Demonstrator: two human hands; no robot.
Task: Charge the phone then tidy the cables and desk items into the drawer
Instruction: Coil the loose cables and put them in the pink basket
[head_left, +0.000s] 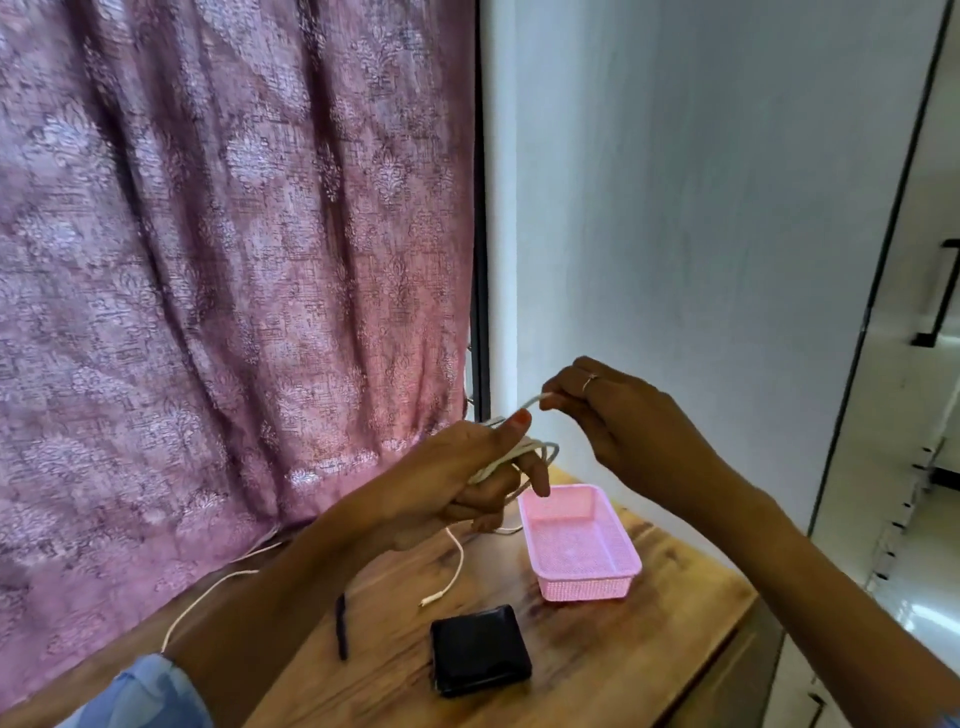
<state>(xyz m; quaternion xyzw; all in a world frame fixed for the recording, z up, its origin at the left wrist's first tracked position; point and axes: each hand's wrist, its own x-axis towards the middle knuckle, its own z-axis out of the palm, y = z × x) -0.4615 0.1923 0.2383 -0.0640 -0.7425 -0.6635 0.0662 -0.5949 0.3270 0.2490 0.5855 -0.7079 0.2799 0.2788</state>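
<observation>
Coiling a white cable (524, 453) above the table (597, 670) | left hand (467, 478) grips the loops | right hand (618, 415) pinches the free end, up and right of the coil | pink basket (582, 566) just below both hands, nearer the right.

Two bare forearms coming in from the bottom, nothing fancy going on. The left hand (457, 483) has orange-red polish on the thumbnail, and the right hand (618, 415) wears a thin silvery ring on one finger. Down at the left elbow there's a light blue, washed-out fabric sleeve (150, 693), kinda denim-looking with paler patches.
</observation>
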